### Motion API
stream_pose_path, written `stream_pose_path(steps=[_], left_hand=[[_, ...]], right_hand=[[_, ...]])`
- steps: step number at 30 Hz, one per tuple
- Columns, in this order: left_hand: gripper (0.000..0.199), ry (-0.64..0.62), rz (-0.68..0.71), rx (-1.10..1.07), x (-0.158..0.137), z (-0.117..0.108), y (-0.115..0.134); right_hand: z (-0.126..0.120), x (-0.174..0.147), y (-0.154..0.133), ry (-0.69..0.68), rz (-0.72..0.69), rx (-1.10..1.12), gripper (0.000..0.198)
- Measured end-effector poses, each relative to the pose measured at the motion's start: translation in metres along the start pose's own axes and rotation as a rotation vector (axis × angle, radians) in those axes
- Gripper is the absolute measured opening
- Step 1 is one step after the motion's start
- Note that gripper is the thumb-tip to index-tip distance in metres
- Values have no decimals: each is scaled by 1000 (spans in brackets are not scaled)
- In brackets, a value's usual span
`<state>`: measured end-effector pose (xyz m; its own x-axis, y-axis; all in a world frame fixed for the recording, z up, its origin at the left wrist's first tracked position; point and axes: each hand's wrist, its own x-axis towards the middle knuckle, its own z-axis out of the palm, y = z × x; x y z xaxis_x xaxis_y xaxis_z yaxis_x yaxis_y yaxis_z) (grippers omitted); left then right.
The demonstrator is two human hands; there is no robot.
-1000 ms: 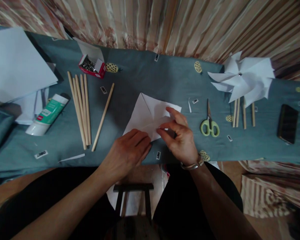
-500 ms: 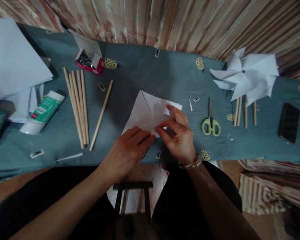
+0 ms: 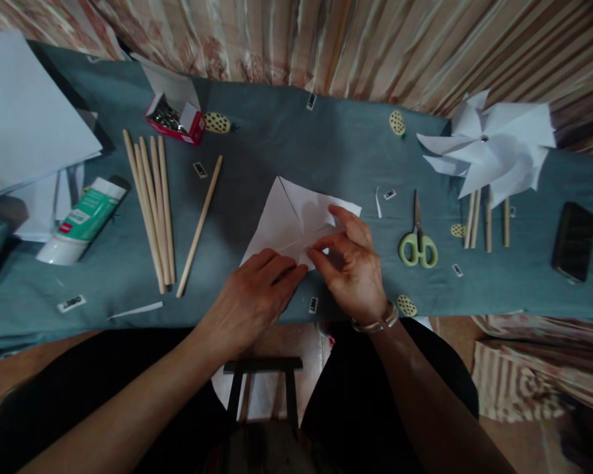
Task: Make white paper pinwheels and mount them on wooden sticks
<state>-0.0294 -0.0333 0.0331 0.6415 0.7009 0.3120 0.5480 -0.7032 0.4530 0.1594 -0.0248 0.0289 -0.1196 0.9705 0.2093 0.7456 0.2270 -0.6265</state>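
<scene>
A white paper square (image 3: 279,217) with slits along its diagonals lies in front of me, one corner pointing away. My left hand (image 3: 261,289) rests on its near left part, thumb and fingers closed together at the paper's near edge. With thumb and index finger, my right hand (image 3: 353,266) pinches the paper close to its centre; the other fingers curl over the right side, and a bracelet circles the wrist. Green-handled scissors (image 3: 418,247) lie to the right of this hand. A single wooden stick (image 3: 200,227) lies left of the paper.
Several wooden sticks (image 3: 151,210) lie at left, near a red box of metal pins (image 3: 172,122) and a green-white glue tube (image 3: 83,220). Paper sheets (image 3: 27,118) are stacked far left. Paper pinwheels (image 3: 497,145) on sticks and a phone (image 3: 574,241) lie at right. Paper strips (image 3: 136,310) are scattered.
Both hands keep nearly the same position and grip on the paper. The view has shifted very slightly; nothing else visibly moves.
</scene>
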Motion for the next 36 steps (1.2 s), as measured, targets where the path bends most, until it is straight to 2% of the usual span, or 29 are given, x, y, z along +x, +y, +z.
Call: stream_pose_path(steps=[20, 36], left_hand=[[20, -20, 7, 10, -2, 1, 1], [22, -24, 3, 14, -3, 3, 1]], right_hand=[[2, -2, 2, 45, -73, -80, 2], [3, -4, 3, 41, -181, -118, 16]])
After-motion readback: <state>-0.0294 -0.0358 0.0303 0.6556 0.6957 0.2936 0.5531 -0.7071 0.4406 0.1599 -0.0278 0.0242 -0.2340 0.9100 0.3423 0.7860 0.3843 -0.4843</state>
